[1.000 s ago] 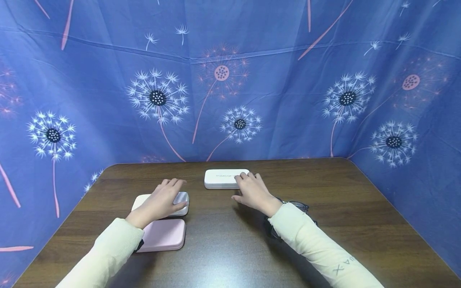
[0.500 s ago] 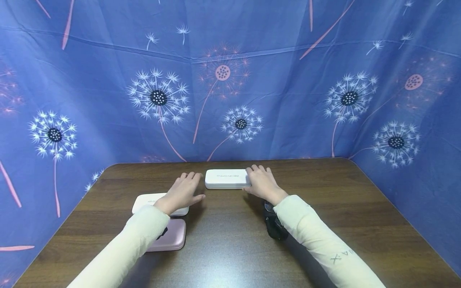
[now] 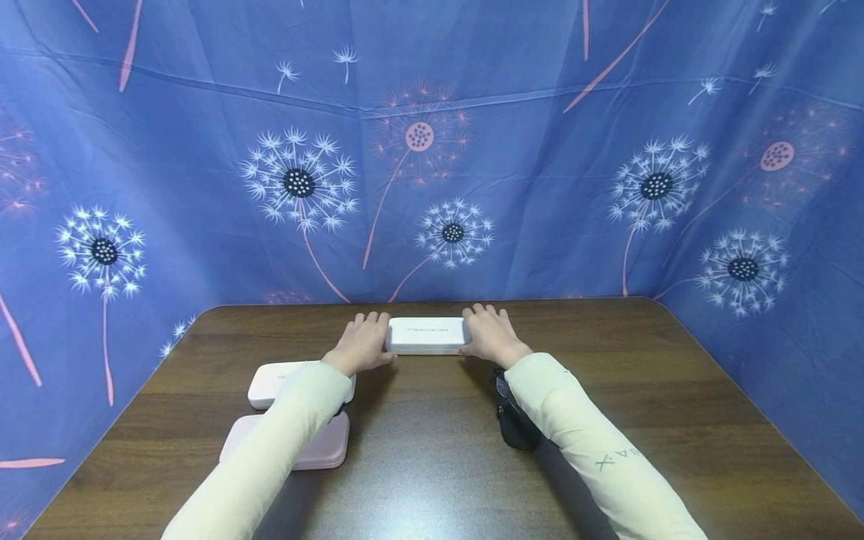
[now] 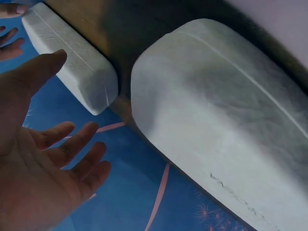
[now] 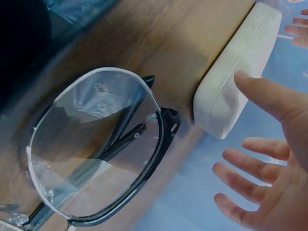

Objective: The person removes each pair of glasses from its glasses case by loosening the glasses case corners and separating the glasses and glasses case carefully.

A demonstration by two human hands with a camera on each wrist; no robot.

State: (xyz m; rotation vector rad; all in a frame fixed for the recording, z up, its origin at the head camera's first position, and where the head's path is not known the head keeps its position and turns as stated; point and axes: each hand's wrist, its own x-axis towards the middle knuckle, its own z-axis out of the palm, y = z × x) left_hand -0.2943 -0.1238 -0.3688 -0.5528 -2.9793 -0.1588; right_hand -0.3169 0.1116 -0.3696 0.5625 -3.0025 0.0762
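The long white case (image 3: 427,336) lies near the back edge of the counter (image 3: 418,435), with the left hand (image 3: 361,343) at its left end and the right hand (image 3: 493,334) at its right. Both hands are spread wide, thumbs apart from fingers; how firmly either touches, I can't tell. Flanking both ends probably keeps such a slim thing straight. A second white case (image 3: 270,381) and a pink case (image 3: 331,442) lie nearly parallel under the left sleeve, seemingly lined up for neatness; glasses (image 5: 169,122) rest by the right forearm. Brown wood grain shines in front, and blue dandelion-print cloth (image 3: 540,165) hangs behind.
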